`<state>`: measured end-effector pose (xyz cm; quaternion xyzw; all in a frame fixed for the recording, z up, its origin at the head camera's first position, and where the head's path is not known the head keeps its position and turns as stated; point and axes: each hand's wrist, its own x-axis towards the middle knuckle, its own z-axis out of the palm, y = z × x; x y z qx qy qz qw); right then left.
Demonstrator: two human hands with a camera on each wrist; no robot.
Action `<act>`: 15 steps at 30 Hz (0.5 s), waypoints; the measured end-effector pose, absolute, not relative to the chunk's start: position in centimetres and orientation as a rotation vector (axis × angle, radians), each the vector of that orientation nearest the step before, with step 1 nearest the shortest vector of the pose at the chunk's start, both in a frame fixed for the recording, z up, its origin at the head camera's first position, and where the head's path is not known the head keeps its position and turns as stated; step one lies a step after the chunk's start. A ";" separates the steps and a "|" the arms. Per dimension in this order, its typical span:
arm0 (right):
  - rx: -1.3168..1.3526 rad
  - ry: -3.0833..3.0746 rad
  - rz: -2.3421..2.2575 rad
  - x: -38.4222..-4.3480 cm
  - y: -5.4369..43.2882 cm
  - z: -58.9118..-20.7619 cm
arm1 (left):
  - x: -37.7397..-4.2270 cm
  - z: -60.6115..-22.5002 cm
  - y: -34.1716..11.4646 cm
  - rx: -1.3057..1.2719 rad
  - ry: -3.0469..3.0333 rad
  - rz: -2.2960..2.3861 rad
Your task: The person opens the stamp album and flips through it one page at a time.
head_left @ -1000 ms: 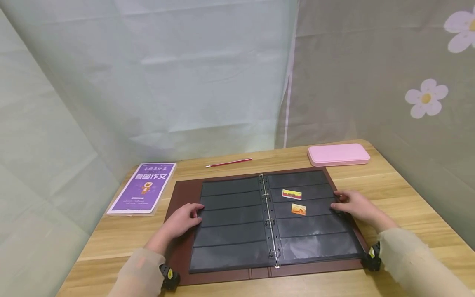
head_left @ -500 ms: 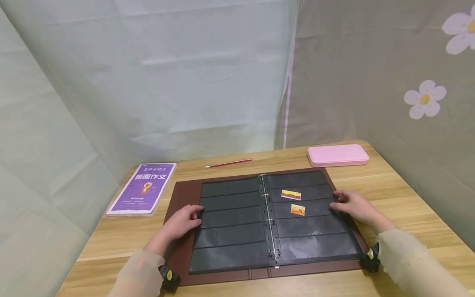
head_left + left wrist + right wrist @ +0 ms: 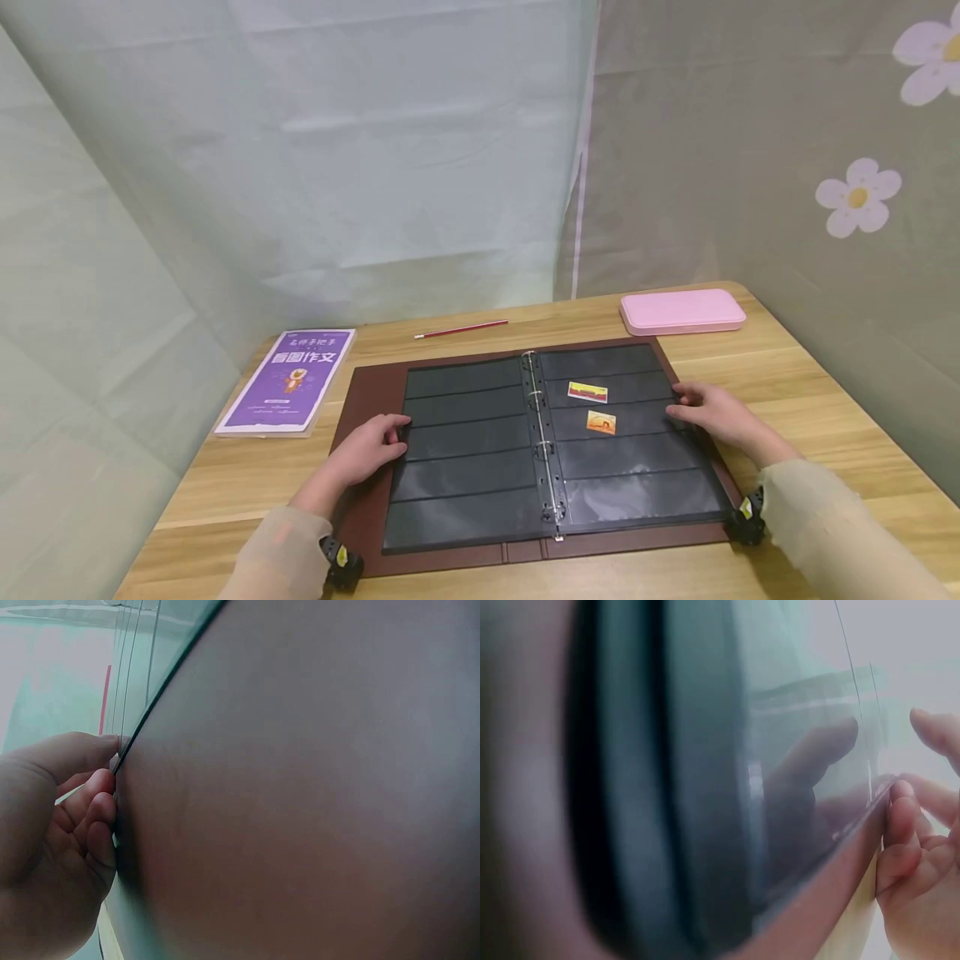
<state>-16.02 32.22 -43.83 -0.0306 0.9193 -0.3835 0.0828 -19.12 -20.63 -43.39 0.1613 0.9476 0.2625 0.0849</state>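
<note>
A stamp album with a brown cover (image 3: 372, 392) lies open on the table, four-sided black pocket pages held by metal rings (image 3: 546, 450). My left hand (image 3: 367, 447) pinches the outer edge of the left page (image 3: 465, 475), thumb above and fingertips at the edge in the left wrist view. Beside the right page (image 3: 637, 458), my right hand (image 3: 716, 414) touches the outer edge with its fingers; its thumb stands raised off the page in the right wrist view. A yellow-and-red stamp (image 3: 588, 392) and an orange stamp (image 3: 602, 422) show on the right page.
A purple booklet (image 3: 288, 379) lies at the table's left side. Behind the album is a red pencil (image 3: 461, 329), and a pink case (image 3: 682, 311) sits at the back right. Fabric walls (image 3: 412, 167) rise behind the wooden table (image 3: 810, 400).
</note>
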 end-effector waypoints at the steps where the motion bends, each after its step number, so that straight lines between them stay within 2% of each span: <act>1: -0.084 2.744 -1.150 -16.0 32.2 -43.9 | -19.1 -43.4 -20.6 0.478 2.824 0.784; 15: -0.046 2.668 -1.274 -15.9 32.4 -43.7 | -19.2 -43.5 -20.6 0.460 2.821 0.785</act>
